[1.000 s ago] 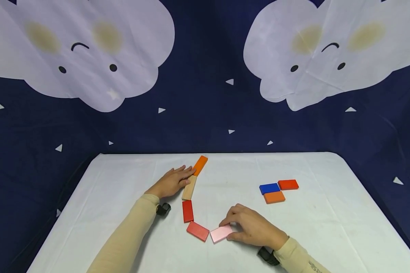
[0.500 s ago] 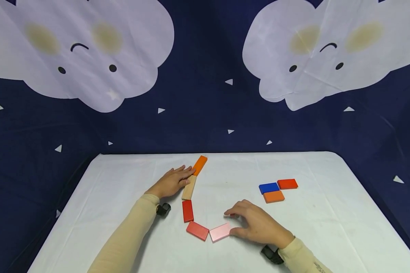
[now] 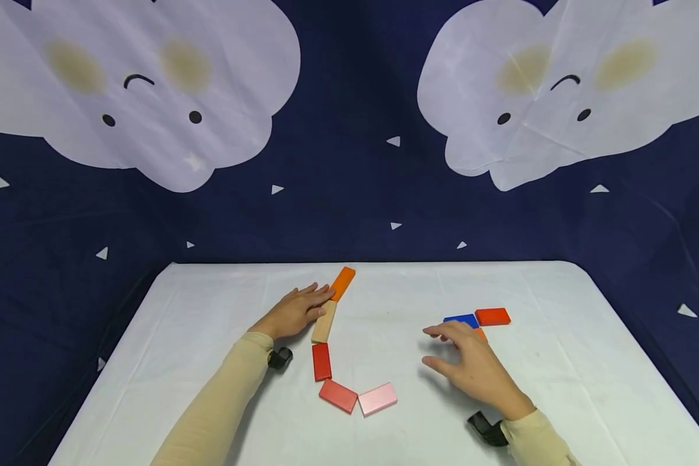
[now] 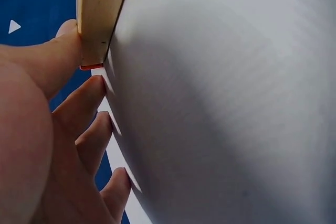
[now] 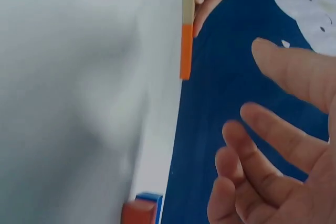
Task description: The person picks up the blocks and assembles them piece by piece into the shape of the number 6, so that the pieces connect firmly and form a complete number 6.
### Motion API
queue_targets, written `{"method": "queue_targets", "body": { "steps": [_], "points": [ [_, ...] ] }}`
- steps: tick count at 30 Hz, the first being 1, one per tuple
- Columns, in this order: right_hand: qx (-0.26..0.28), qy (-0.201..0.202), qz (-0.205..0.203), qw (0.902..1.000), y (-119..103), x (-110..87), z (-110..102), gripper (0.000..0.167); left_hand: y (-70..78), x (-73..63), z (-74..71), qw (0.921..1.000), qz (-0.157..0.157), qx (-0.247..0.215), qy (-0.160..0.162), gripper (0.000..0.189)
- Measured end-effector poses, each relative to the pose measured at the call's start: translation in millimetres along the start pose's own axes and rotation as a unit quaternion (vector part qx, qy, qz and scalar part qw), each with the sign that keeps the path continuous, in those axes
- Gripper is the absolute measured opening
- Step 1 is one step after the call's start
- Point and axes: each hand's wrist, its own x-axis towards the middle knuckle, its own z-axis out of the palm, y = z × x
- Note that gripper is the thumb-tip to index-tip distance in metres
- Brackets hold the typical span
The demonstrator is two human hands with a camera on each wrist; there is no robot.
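My left hand (image 3: 294, 312) rests with extended fingers at the joint between a natural wood block (image 3: 324, 322) and an orange block (image 3: 343, 283); in the left wrist view its thumb touches the wood block (image 4: 100, 19). Below these, a red block (image 3: 321, 362), a lighter red block (image 3: 338, 395) and a pink block (image 3: 378, 399) continue a curved row, lying flat. My right hand (image 3: 479, 369) is over the table with fingers spread and holds nothing. Beyond it lie a blue block (image 3: 460, 319), a red-orange block (image 3: 493, 316) and another orange block (image 3: 482, 334), partly hidden by the hand.
A white cloth covers the table (image 3: 256, 414). Behind its far edge hangs a dark blue backdrop (image 3: 349, 194) with white clouds and small triangles. A black wrist strap device (image 3: 487, 429) sits by the right sleeve, another (image 3: 280, 358) by the left.
My right hand has let go of the pink block and moved right and away from me, towards the three separate blocks. The left hand has stayed in place.
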Motion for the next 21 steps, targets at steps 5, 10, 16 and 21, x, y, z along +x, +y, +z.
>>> {"method": "queue_targets", "body": {
  "steps": [5,10,16,21],
  "points": [
    [-0.025,0.044,0.026,0.9984,11,-4.2,-3,0.044,-0.4,-1.2,1.0,1.0000,-0.006,0.000,0.000,0.052],
    [-0.040,0.070,0.054,0.9953,22,-7.7,-5,0.043,-1.1,-1.9,1.5,1.0000,-0.003,0.000,0.006,0.051],
    [-0.053,0.077,0.103,0.9903,26,-8.8,-9,0.050,-1.8,-1.5,2.5,1.0000,0.000,-0.001,0.007,0.051],
    [-0.061,0.067,0.149,0.9846,27,-6.2,-11,0.063,-1.5,-0.7,1.2,1.0000,-0.001,0.002,0.006,0.051]
  ]
}}
